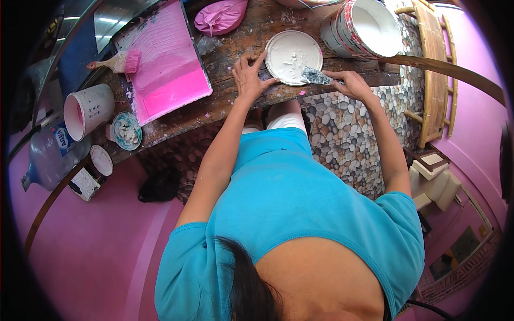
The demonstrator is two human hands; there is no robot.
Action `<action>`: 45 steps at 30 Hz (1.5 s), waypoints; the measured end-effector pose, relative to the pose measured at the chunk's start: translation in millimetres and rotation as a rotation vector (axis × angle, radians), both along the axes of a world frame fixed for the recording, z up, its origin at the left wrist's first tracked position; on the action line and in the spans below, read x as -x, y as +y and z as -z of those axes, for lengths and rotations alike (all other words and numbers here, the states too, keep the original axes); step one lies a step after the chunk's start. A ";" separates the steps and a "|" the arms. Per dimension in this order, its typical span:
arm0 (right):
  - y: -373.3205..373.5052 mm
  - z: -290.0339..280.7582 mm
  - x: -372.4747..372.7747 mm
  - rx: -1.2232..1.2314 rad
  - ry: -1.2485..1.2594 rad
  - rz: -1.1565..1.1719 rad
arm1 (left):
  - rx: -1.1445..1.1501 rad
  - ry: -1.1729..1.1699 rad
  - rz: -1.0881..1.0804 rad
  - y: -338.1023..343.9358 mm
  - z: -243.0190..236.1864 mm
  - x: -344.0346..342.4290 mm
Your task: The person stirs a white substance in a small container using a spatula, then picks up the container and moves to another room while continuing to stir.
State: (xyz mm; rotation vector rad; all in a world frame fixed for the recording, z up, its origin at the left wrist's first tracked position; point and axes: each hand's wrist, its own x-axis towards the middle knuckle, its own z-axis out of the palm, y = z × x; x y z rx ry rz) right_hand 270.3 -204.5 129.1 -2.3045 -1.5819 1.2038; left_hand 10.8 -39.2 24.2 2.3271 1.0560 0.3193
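A round white lid (289,56) smeared with thick white paste lies on the wooden table. My left hand (249,77) is at its left side, fingers spread, with thumb and index tips touching its rim. My right hand (350,84) is closed on the handle of a metal putty knife (316,76), whose white-smeared blade rests on the lid's lower right part. A large white bucket (342,32) with red-stained rim and white contents stands just behind and right of the lid.
On the wooden table (214,104) are a paint tray (174,96) with pink paint, a brush (127,62), a cup (88,112), a small tub (127,130) and a pink bag (219,16). Left are a plastic bottle (48,158) and small can (83,184); right, a bamboo bench (431,75).
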 end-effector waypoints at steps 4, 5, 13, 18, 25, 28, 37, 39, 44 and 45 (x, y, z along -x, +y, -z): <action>-3.4 -1.5 12.1 0.002 -0.029 0.041 | -0.035 0.054 -0.018 -1.6 -0.2 -0.5; 0.2 -1.4 20.1 0.020 -0.036 0.062 | -0.037 0.056 -0.015 -1.3 -0.4 -0.7; -19.0 7.1 12.8 -0.139 -0.063 0.084 | -0.030 0.031 -0.001 -0.8 -5.1 -2.7; -11.0 5.1 33.7 -0.040 0.006 0.141 | -0.046 0.053 0.001 -1.0 -1.8 -1.3; -22.8 8.9 27.1 -0.055 0.028 0.184 | -0.015 -0.001 0.008 0.5 -0.3 -0.2; -22.7 16.0 29.5 -0.060 0.021 0.187 | -0.033 0.029 0.004 -0.8 -1.3 -1.1; -15.5 -10.3 34.2 -0.010 -0.111 0.186 | -0.027 0.021 -0.001 0.6 1.1 1.0; -22.2 -3.8 24.5 -0.049 -0.116 0.186 | -0.011 0.010 0.004 0.1 0.6 -0.4; -20.7 0.0 34.1 -0.107 -0.039 0.120 | -0.045 0.078 -0.008 -1.0 -1.1 -0.5; -19.2 -3.2 33.1 -0.108 -0.037 0.121 | -0.034 0.041 0.000 -0.8 -1.3 -1.7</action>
